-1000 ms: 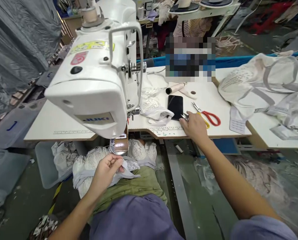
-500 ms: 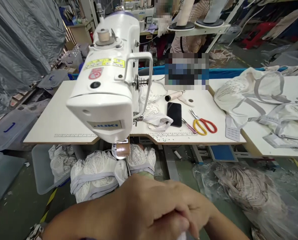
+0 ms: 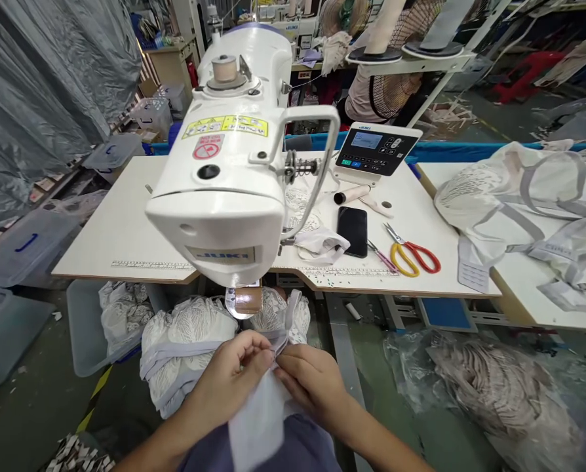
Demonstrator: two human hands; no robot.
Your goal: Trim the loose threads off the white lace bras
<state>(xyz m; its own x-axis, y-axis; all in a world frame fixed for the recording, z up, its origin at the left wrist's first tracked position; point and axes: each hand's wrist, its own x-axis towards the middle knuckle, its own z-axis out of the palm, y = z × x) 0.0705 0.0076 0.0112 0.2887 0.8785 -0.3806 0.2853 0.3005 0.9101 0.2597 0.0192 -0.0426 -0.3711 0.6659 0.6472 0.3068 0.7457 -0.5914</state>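
In front of my lap, my left hand [image 3: 241,370] pinches the grey edging of a white bra [image 3: 256,419] between thumb and fingers. My right hand [image 3: 315,377] is closed on the same edging, right against the left fingertips. A pale band of the bra hangs down over my dark clothing, and a grey strap [image 3: 289,314] loops up above the fingers. The exact spot being pinched is partly covered by the fingers. Just beyond the hands is the sewing machine [image 3: 219,216], its small metal bed plate [image 3: 244,301] at the table's front edge.
On the white table [image 3: 411,196] lie a black phone [image 3: 352,231], scissors [image 3: 411,252], tweezers [image 3: 382,257] and white fabric pieces. More bras [image 3: 499,196] rest at right. Lace bras [image 3: 185,347] are piled below, beside a plastic bin [image 3: 84,328]. Plastic-wrapped beige goods [image 3: 499,387] lie on the floor.
My hands were overlapping close to the camera; they have moved down and away from it, fingertips now meeting on the bra edging. The view has shifted slightly, showing the machine's control panel.
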